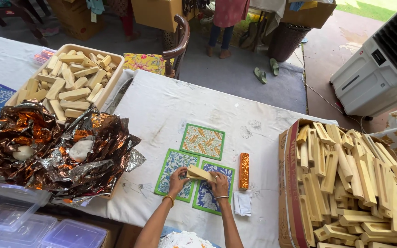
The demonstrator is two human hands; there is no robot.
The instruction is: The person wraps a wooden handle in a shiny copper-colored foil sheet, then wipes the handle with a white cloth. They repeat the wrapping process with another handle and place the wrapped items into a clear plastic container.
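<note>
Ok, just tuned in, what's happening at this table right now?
A person holds a pale wooden block between the left hand and the right hand, above two of three green-bordered patterned tiles lying on the white cloth. An orange foil-wrapped bar lies just right of the tiles. A tray of similar blocks stands far left beside crumpled foil, and a cardboard box of slotted wooden pieces sits on the right.

Tray of pale wooden blocks (72,78) at far left of table | crumpled copper foil (47,147) in front of it | cardboard box of wooden holders (350,183) at right | white air cooler (382,64) beyond | clear plastic tubs (19,220) at lower left
</note>
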